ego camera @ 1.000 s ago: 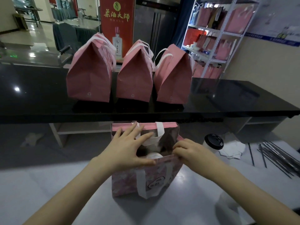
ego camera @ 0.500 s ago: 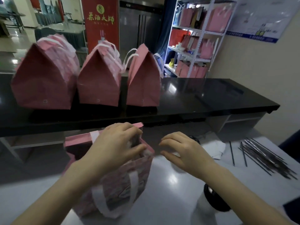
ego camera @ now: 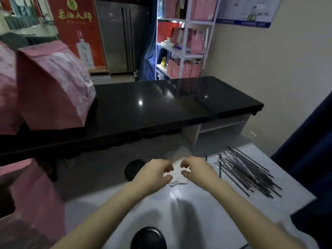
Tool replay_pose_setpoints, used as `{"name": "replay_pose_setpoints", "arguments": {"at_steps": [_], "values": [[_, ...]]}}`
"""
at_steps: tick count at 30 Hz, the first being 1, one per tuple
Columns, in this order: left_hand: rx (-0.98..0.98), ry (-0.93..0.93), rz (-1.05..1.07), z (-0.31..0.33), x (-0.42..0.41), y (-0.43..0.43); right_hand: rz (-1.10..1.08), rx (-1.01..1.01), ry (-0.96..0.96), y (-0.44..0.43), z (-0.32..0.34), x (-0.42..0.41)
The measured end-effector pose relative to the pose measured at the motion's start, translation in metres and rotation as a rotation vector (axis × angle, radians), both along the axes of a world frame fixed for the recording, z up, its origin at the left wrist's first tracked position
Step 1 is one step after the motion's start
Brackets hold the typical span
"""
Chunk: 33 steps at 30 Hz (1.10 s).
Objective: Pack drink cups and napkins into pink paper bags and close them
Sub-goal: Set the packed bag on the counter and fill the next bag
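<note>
Both my hands reach over a small pile of white napkins on the white table. My left hand has curled fingers at the pile's left side; my right hand pinches at its right side. The open pink paper bag stands blurred at the left edge of the table, apart from both hands. A cup with a black lid stands just left of my left hand. Another black-lidded cup is at the bottom edge between my forearms.
A closed pink bag stands on the black counter at the left, another cut off beside it. A bundle of dark wrapped straws lies on the table at the right. A white shelf with pink bags stands behind.
Both hands left the pink bag and moved right to the napkin pile. The view swung right, so the bag now sits at the left edge.
</note>
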<state>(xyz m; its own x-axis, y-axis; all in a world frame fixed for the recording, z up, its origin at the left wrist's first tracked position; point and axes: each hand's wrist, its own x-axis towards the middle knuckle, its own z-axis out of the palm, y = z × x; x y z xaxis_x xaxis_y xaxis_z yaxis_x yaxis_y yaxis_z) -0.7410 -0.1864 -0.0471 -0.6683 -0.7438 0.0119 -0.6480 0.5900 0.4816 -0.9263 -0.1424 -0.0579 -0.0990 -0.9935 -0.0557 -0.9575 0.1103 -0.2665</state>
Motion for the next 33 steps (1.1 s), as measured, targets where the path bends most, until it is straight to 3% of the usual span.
{"name": "replay_pose_setpoints", "arguments": {"at_steps": [6, 16, 22, 26, 30, 33], "values": [[0.274, -0.048, 0.104, -0.063, -0.072, -0.040, -0.206, 0.075, -0.199, -0.018, -0.060, -0.042], [0.120, -0.268, 0.217, -0.113, -0.102, -0.089, -0.310, 0.023, -0.292, -0.057, -0.110, -0.038], [0.060, -0.175, 0.203, -0.115, -0.092, -0.093, -0.352, -0.035, -0.517, -0.059, -0.125, -0.033], [0.046, -0.057, 0.180, -0.106, -0.085, -0.091, -0.298, -0.085, -0.566, -0.050, -0.122, -0.039], [-0.003, 0.028, 0.092, -0.075, -0.078, -0.080, -0.286, -0.196, -0.683, -0.034, -0.094, -0.047], [0.079, 0.224, 0.117, -0.039, -0.062, -0.067, -0.230, -0.233, -0.691, -0.029, -0.056, -0.045]]}}
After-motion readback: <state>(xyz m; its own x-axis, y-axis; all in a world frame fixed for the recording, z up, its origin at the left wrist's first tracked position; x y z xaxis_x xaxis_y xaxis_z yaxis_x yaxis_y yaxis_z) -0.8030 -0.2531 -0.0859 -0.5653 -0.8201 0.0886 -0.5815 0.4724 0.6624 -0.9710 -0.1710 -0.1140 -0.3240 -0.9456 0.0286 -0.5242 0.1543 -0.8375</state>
